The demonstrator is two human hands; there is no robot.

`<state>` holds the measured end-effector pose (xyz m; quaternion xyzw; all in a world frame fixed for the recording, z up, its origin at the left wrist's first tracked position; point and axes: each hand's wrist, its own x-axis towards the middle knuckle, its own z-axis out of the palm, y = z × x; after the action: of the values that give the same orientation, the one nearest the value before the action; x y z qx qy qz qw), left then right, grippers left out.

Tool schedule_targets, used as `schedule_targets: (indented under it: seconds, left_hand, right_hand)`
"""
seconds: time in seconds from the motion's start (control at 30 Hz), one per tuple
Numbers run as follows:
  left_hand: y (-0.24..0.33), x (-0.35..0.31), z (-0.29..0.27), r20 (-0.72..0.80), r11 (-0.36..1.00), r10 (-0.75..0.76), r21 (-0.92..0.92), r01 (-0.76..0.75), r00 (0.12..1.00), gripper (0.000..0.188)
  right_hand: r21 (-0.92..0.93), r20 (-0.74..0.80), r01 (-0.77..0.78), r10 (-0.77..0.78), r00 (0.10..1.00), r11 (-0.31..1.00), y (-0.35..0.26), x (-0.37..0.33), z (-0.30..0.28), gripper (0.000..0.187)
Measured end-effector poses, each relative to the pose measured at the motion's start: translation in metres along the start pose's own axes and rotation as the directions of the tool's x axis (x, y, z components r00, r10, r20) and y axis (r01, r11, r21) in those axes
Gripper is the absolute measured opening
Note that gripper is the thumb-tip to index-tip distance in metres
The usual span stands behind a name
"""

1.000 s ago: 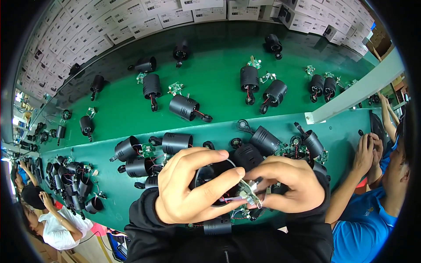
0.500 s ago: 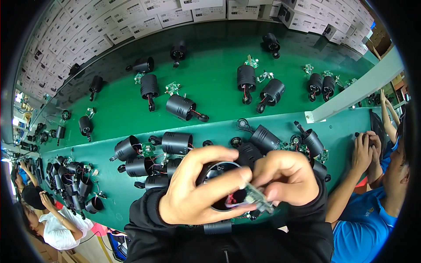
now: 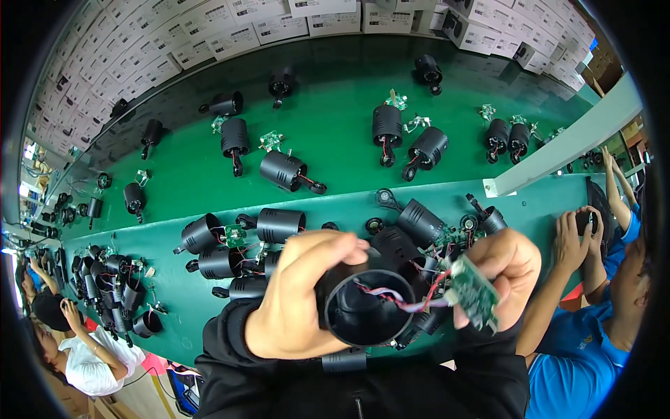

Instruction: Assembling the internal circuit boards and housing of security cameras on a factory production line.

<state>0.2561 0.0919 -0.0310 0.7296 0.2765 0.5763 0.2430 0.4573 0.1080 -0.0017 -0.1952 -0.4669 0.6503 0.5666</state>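
Note:
My left hand (image 3: 296,297) is wrapped round a black cylindrical housing (image 3: 370,335), its round opening turned up toward me. Red and white wires (image 3: 408,302) come out of the hollow inside and run to a green circuit board (image 3: 474,297). That board is pinched in my right hand (image 3: 513,269), to the right of the housing and apart from it. Beyond my hands more black housings (image 3: 398,246) lie on the green bench, some with wires and boards hanging out. The underside of the held housing is hidden.
A green bench (image 3: 125,255) carries a heap of black housings (image 3: 112,290) at left. On the raised shelf behind (image 3: 335,153), more housings and boards lie scattered. White boxes (image 3: 272,28) are stacked at the back. A pale metal post (image 3: 565,143) slants at right. People sit on both sides.
My right hand has drawn the circuit board rightward and away from the housing, stretching its wires. The housing's opening, partly covered by fingers before, now shows fully.

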Motion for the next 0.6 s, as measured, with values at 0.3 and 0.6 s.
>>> schedule_targets:
  seconds: [0.3, 0.6]
  left_hand:
    - [0.006, 0.005, -0.002, -0.032, 0.894, 0.02, 0.449, -0.004, 0.999, 0.031]
    - [-0.004, 0.001, -0.006, -0.077, 0.853, 0.165, 0.512, -0.103, 0.983, 0.03]
  right_hand:
    - [0.052, 0.124, -0.146, 0.139, 0.983, 0.988, 0.007, -0.006, 0.017, 0.013]
    - [-0.625, 0.118, 0.026, 0.061, 0.991, 0.78, 0.016, -0.003, 0.025, 0.014]
